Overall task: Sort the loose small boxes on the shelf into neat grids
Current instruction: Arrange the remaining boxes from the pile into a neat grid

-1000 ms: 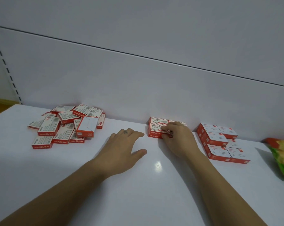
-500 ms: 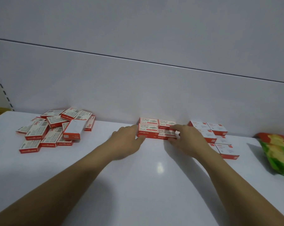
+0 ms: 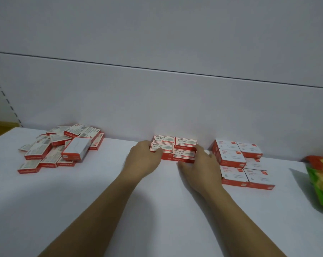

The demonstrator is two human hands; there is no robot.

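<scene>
Staple-box grid (image 3: 174,148), two by two, 24/6 cartons, against the back panel (image 3: 157,108) of the shelf (image 3: 82,201): left hand (image 3: 144,160) and right hand (image 3: 199,167) grip its opposite sides, fingers curled round the outer boxes, seemingly squeezing it square; loose pile (image 3: 62,147) lies well apart at left, unsorted.

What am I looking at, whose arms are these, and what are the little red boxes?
No machine here: these are a person's bare arms, filmed by a camera worn on the head, looking forward and down. On the white shelf, the left hand and right hand hold a two-by-two block of staple boxes from either side. A loose heap of the same boxes lies to the left; tidy white-topped boxes stand to the right, and a green-and-red packet shows at the right edge.
</scene>
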